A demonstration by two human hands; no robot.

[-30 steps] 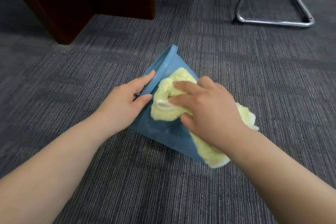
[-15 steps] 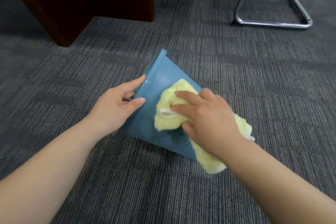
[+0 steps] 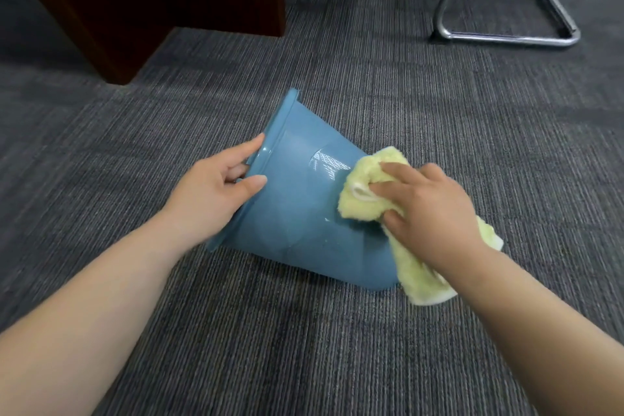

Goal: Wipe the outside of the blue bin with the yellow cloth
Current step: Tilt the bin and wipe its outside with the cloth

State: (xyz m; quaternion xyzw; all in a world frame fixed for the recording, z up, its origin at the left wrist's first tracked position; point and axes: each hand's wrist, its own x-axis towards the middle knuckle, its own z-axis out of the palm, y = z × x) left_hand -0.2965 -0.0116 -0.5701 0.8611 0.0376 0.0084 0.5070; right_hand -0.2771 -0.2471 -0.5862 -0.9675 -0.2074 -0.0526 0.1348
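The blue bin (image 3: pixel 297 213) lies on its side on the grey carpet, rim to the left, base to the lower right. My left hand (image 3: pixel 216 192) grips the rim, thumb on the outer wall and fingers hooked inside. My right hand (image 3: pixel 429 213) presses the fluffy yellow cloth (image 3: pixel 364 186) against the bin's outer wall near the base. One end of the cloth hangs down past the base under my wrist. The bin's opening faces away from me and its inside is hidden.
A dark wooden desk panel (image 3: pixel 162 3) stands at the back left. A chrome cantilever chair base (image 3: pixel 506 37) rests on the carpet at the back right. Grey striped carpet (image 3: pixel 304 348) surrounds the bin.
My right hand has slid the cloth along the bin's wall from near the rim toward the base. The bin has turned slightly in my left hand, showing more bare wall.
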